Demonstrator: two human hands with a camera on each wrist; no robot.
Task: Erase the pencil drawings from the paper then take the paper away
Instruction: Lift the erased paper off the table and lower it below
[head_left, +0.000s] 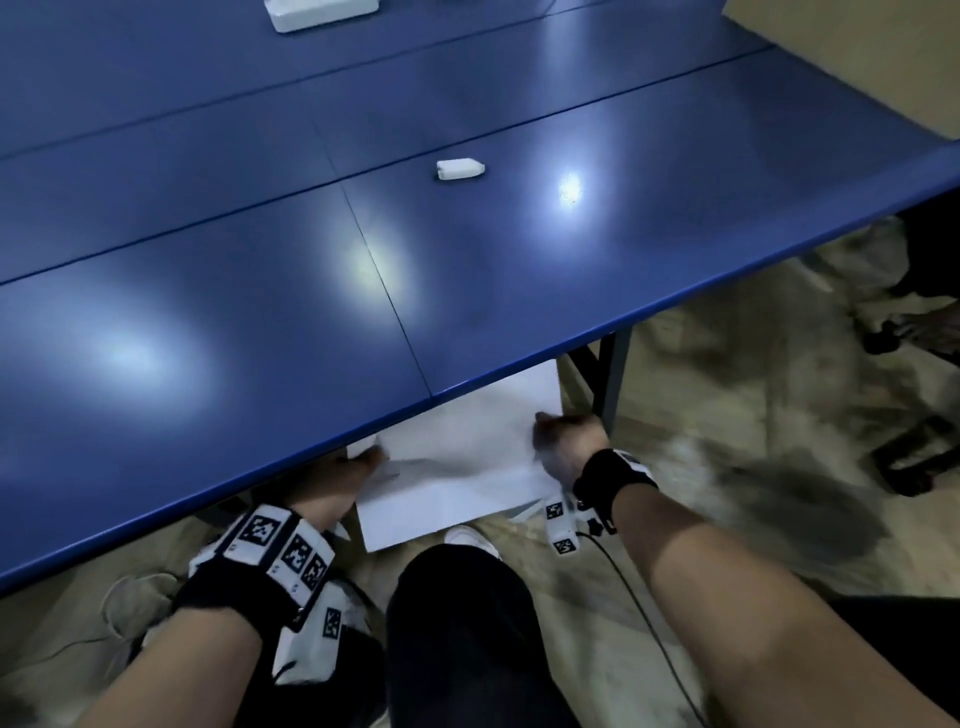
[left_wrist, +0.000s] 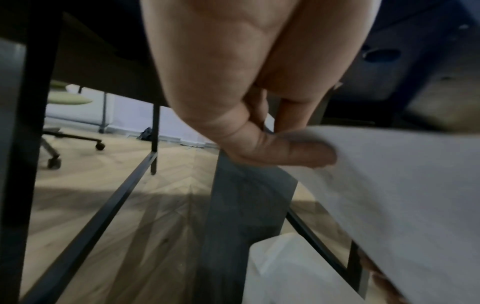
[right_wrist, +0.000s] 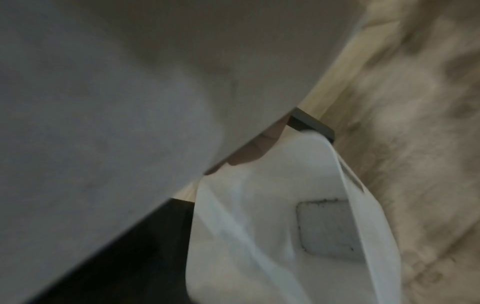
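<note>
The white paper (head_left: 457, 467) hangs below the near edge of the blue table (head_left: 260, 312), held between both hands. My left hand (head_left: 358, 467) pinches its left edge; in the left wrist view the thumb (left_wrist: 285, 152) presses on the paper (left_wrist: 389, 185). My right hand (head_left: 566, 441) grips the right edge, blurred. In the right wrist view the paper (right_wrist: 103, 102) fills the left side and only fingertips (right_wrist: 249, 152) show under it. A white bin (right_wrist: 259, 226) stands open on the floor beneath. The white eraser (head_left: 460, 169) lies alone on the table.
A white box (head_left: 322, 13) sits at the table's far edge and a cardboard box (head_left: 857, 52) at the far right. Dark table legs (head_left: 608, 379) stand just beyond the paper. My knee (head_left: 457, 623) is under it. An office chair (left_wrist: 64, 127) stands farther off.
</note>
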